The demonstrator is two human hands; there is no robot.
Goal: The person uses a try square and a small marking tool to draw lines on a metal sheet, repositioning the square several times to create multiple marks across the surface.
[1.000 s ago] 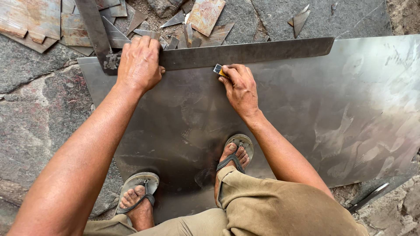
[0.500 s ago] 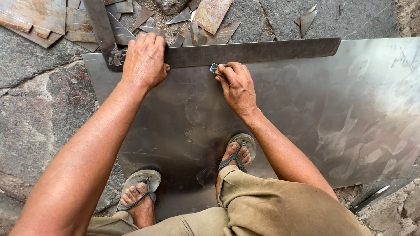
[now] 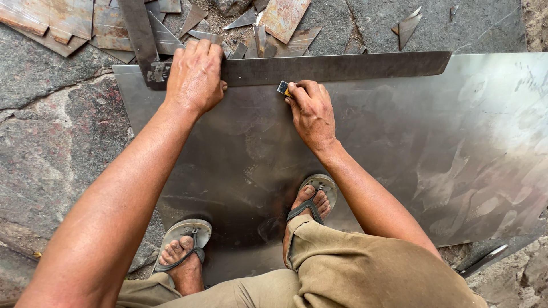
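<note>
Left hand [image 3: 195, 74] flat, palm down on corner of steel square [image 3: 319, 67], pinning it along far edge of metal sheet [image 3: 399, 148] on stone floor [image 3: 51, 131]. Right hand [image 3: 311, 111] pinches small marker [image 3: 283, 88] against square's near edge, blade as guide. Sandalled feet on sheet's near side weigh it down.

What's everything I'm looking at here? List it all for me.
metal sheet: one, grey and shiny, flat on the ground under both feet
steel square: one, dark grey, long blade along the sheet's far edge, short arm running away at the left
small marking tool: one, dark with a yellow bit, against the blade's edge
metal offcuts: many, rusty brown and grey, scattered beyond the sheet
stone ground: grey and reddish, left of the sheet
sandals: two, grey, on the feet
left hand: pressing on the square's corner
right hand: holding the marking tool
</note>
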